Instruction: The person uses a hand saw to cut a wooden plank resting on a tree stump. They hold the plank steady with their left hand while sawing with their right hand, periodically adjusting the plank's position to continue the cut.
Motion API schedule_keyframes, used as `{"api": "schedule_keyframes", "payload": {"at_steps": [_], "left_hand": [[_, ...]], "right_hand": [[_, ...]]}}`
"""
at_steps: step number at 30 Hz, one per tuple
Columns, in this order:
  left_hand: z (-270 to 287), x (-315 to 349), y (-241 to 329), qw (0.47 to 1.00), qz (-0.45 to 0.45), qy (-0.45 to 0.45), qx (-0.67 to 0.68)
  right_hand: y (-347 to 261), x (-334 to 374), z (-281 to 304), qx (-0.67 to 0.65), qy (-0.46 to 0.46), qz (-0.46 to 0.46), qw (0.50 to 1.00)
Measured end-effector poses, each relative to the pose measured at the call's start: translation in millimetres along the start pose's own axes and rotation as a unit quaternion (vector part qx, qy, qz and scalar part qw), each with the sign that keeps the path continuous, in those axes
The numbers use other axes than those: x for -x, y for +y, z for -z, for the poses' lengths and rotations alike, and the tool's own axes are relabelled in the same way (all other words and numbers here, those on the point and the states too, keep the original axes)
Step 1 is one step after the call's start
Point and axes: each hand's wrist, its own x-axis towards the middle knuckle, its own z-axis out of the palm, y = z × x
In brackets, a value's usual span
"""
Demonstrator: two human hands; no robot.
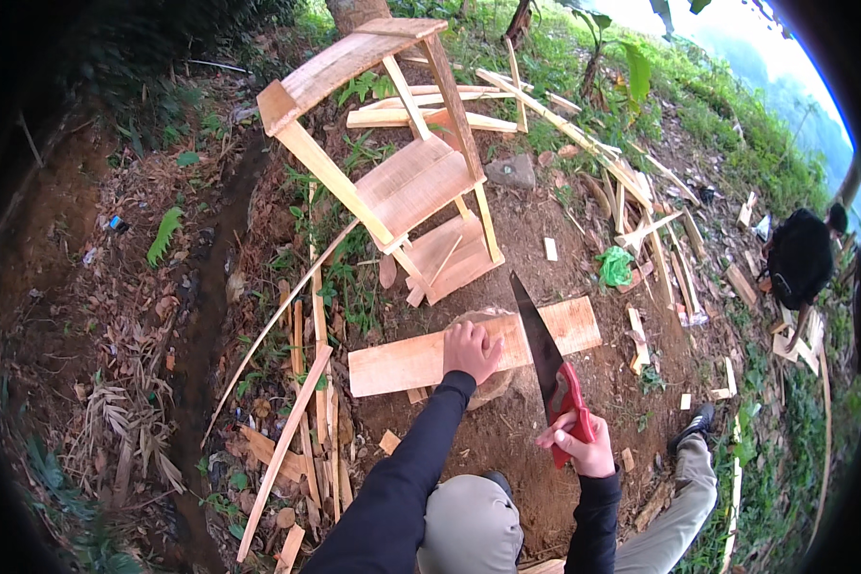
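A pale wooden board (397,367) lies crosswise over a tree stump (493,385). Near its middle my left hand (472,350) presses down on top, fingers bent toward the far edge. My right hand (585,444) is wrapped round the red handle of a handsaw (543,352). The dark blade slants across the board to the right of my left hand, its tip reaching past the far edge. A thin line crosses the board beside the blade; whether it is a cut or a mark, I cannot tell. The saw's teeth are too small to make out.
Beyond the board stands an unpainted wooden chair (416,182). Long timber strips (287,450) lie at the left beside a muddy ditch (222,316). More planks and offcuts (631,191) are scattered at the right, with a green plastic bag (615,267) and a black backpack (800,258).
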Motion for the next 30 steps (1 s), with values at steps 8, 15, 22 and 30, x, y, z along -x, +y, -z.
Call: {"api": "schedule_keyframes", "payload": {"at_steps": [8,15,22,30], "left_hand": [[2,0,1,1.0,0.004,-0.002,0.007],[1,1,1,1.0,0.004,-0.011,0.005],[0,0,1,1.0,0.008,-0.013,0.006],[1,1,-1,1.0,0.008,-0.011,0.011]], "right_hand": [[-3,-4,13,0.026,-0.041,-0.062,0.997],[16,0,18,-0.076,0.01,0.03,0.997],[22,1,28,-0.174,0.117,0.033,0.977],[36,-1,38,-0.251,0.118,0.057,0.959]]}}
